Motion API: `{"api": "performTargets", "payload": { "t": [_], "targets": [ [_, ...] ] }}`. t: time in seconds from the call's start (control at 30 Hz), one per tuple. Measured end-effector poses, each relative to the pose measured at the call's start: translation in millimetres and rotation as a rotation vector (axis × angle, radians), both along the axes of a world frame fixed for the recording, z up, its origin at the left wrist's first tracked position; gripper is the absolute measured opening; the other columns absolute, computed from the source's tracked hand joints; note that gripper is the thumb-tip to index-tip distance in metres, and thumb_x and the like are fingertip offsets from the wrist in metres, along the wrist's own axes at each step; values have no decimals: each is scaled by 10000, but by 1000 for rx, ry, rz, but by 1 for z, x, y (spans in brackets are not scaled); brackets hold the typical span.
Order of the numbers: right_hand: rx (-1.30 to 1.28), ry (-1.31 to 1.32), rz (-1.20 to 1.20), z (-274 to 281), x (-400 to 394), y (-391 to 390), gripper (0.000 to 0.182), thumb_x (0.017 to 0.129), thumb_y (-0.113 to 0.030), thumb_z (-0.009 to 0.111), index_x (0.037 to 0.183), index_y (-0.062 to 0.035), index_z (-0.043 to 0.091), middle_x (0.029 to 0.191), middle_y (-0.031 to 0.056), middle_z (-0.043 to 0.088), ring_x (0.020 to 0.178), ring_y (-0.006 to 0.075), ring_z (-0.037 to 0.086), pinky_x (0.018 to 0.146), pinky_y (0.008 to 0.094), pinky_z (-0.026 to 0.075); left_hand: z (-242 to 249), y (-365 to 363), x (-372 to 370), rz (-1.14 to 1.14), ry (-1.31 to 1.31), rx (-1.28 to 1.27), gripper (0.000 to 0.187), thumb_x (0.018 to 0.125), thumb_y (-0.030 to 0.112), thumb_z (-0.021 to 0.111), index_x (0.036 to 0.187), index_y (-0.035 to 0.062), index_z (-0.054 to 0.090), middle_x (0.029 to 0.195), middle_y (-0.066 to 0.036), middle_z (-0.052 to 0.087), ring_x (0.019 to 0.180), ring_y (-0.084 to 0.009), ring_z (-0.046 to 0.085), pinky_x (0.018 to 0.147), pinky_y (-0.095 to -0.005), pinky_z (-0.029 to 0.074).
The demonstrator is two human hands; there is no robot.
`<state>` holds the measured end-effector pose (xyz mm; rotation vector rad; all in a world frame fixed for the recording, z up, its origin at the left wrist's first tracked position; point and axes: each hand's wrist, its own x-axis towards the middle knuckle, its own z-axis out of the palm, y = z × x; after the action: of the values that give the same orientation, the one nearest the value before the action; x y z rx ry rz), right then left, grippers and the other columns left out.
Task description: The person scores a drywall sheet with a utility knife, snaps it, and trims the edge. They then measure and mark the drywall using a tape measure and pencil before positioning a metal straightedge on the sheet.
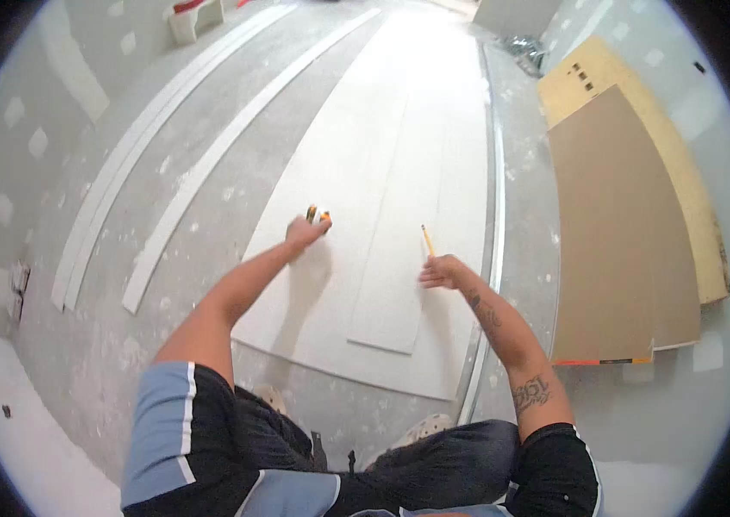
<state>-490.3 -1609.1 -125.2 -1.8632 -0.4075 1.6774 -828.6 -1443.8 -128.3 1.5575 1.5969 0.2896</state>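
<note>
My left hand [305, 231] is closed around a small black-and-yellow tape measure [324, 219], held above the left part of a large white panel [296, 293]. My fingers partly cover the tape measure. Further right, my right hand [442, 272] grips a yellow pencil [427, 241], its far end pointing away from me. Below and between the hands, a narrower white strip [386, 323] lies lengthwise on the panel. Neither hand clearly touches the panel.
Long white strips [210, 168] lie on the grey floor [167, 103] at left. A thin metal profile [498, 181] runs along the panel's right side. Brown board [615, 233] and a yellowish board [692, 198] lean against the right wall. A white stool-like object [196, 21] stands far left.
</note>
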Motion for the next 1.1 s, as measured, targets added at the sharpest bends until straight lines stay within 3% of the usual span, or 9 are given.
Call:
{"api": "performTargets", "payload": {
  "t": [0.1, 0.17, 0.23, 0.3, 0.43, 0.57, 0.7, 0.77, 1.1],
  "targets": [
    [133, 102, 54, 24, -40, 17, 239, 876, -195, 518, 916, 40, 539, 744, 146, 562, 708, 285, 620, 592, 384, 537, 18, -19, 22, 107, -406, -176, 498, 716, 429, 704, 956, 7, 591, 860, -73, 592, 757, -159, 583, 638, -314, 476],
    [287, -355, 137, 25, -61, 41, 226, 811, -224, 621, 759, -15, 555, 658, 96, 533, 519, 195, 513, 483, 336, 441, -18, -2, 37, -56, -643, -368, 492, 759, 382, 708, 1098, 63, 547, 993, -64, 592, 899, -185, 575, 737, -355, 513],
    [327, -432, 130, 48, -72, 54, 308, 769, -169, 690, 1024, -17, 608, 656, 43, 511, 538, 165, 504, 484, 343, 425, -13, 1, 61, -532, -433, 35, 472, 858, 456, 573, 1174, 108, 527, 1071, -25, 578, 963, -153, 548, 873, -363, 440],
    [405, -245, 96, 65, -76, 41, 299, 784, -186, 668, 1007, -17, 563, 696, 40, 486, 527, 139, 465, 481, 304, 417, 36, -35, 69, -516, -906, -291, 518, 888, 531, 464, 1231, 146, 508, 1185, -15, 537, 1072, -149, 491, 880, -396, 409],
    [517, 26, -18, 101, -74, 19, 503, 787, -535, 639, 982, -76, 572, 767, -2, 504, 487, 36, 296, 412, 183, 285, 119, -88, 100, -376, -754, -372, 1008, 692, 809, 468, 1308, 14, 406, 1339, -183, 365, 1241, -335, 326, 1001, -485, 290],
    [423, 95, 25, 128, -61, -2, 341, 839, -395, 635, 1104, -182, 613, 809, 29, 576, 440, 78, 289, 393, 222, 233, 89, -114, 124, -129, -747, -161, 649, 910, 582, 351, 1303, 73, 437, 1299, -111, 466, 1157, -233, 460, 961, -400, 367],
    [618, -110, 58, 104, -25, -17, 567, 813, -445, 647, 1299, -193, 502, 806, 58, 588, 440, 85, 311, 387, 220, 249, 37, -186, 90, -1155, 287, 555, 597, 934, 374, 455, 1404, 62, 261, 1456, -122, 278, 1321, -271, 297, 1091, -427, 241],
    [608, -96, -22, 106, -19, -25, 588, 744, -603, 643, 1010, -81, 582, 833, 8, 550, 486, 14, 282, 394, 159, 251, 5, -212, 64, -1695, 437, 851, 606, 922, 240, 478, 1435, 98, 187, 1502, -75, 175, 1379, -247, 176, 1131, -396, 179],
    [215, -315, 151, 54, -13, -63, 547, 720, -573, 678, 881, -53, 621, 679, -27, 434, 489, 47, 297, 427, 207, 226, -47, -186, 23, -1715, 144, 916, 511, 940, 182, 321, 1435, 147, 198, 1507, -11, 161, 1388, -247, 141, 1153, -383, 183]
  ]
}}
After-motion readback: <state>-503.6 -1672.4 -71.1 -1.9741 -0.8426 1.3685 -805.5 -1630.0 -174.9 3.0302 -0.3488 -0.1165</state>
